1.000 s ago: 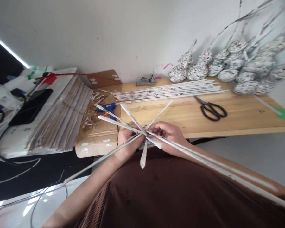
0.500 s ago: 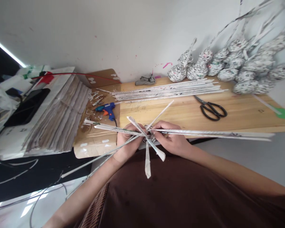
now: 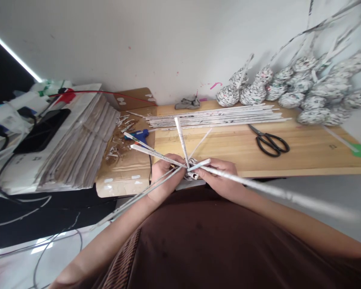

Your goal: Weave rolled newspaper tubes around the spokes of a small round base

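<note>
Fingers (image 3: 158,166) of the left hand (image 3: 166,178) grasp one side of a small woven paper piece (image 3: 191,176), held in front of the person's brown garment (image 3: 198,241) at the table's near edge. From the other side, the right hand (image 3: 222,176) pinches the inner end of a long paper strand (image 3: 258,184), which runs out over the right forearm and blurs at its far end; whether this hand also grips the piece cannot be told. Shorter paper strands (image 3: 182,141) fan out from the piece. Beyond the hands, black-handled scissors (image 3: 270,143) lie on the wooden table (image 3: 307,160), near a row of paper tubes (image 3: 216,117). Woven paper forms (image 3: 252,94) crowd the back right. To the left, a blue glue gun (image 3: 141,135) rests on cardboard (image 3: 117,188), beside a paper stack (image 3: 87,136) bearing a black phone (image 3: 43,130).
</note>
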Motion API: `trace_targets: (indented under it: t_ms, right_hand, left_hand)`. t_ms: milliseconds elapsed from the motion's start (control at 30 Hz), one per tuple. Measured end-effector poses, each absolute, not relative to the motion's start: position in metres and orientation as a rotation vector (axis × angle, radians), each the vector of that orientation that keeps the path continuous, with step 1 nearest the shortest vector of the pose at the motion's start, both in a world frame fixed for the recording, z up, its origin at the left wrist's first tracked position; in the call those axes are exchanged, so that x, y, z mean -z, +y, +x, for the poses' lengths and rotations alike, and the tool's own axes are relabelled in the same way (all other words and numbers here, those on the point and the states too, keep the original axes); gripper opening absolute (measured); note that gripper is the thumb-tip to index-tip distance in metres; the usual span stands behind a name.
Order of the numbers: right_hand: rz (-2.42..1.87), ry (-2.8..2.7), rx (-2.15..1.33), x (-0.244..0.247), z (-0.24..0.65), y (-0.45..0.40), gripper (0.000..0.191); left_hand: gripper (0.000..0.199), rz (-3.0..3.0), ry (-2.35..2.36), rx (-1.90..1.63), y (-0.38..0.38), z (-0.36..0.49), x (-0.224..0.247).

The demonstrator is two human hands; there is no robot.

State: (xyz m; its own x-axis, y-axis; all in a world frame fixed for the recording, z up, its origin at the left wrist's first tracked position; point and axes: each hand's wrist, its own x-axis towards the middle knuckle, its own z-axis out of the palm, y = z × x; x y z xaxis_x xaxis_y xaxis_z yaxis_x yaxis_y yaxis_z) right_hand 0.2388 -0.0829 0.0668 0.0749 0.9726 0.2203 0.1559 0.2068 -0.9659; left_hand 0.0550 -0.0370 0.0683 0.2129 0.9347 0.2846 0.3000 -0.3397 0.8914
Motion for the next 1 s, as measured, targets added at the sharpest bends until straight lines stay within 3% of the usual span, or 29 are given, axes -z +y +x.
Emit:
trace_targets:
  t_ms: [267,467,533,667,833,1000]
  right_hand:
    - [-1.194,-1.356,-0.997,-0.06,0.24,-0.08,0.015]
    - [-1.184,-1.677,-0.783,-0.064,0.252,-0.076,0.021]
    - [-1.24,-1.565,-0.874,-0.064,0.254,-0.073,0.022]
    - [-1.279,-1.468,-1.13,-0.061,0.254,-0.065,0.047]
    - [-1.052,-1.311,-1.444,-0.065,0.248,-0.057,0.042]
    - [-1.1,-1.258,-1.358,-0.063,0.24,-0.054,0.037]
  left_hand:
    - [0.009,1.855,1.163,-1.128,-0.038,0.055,-0.073]
    - [0.01,1.863,1.104,-1.121,-0.04,0.052,-0.075]
    - [0.008,1.867,1.085,-1.111,-0.04,0.052,-0.076]
    - [0.009,1.897,1.044,-1.12,-0.04,0.051,-0.079]
    - [0.011,1.961,1.002,-1.152,-0.038,0.05,-0.076]
    - [0.012,2.007,0.942,-1.149,-0.038,0.048,-0.072]
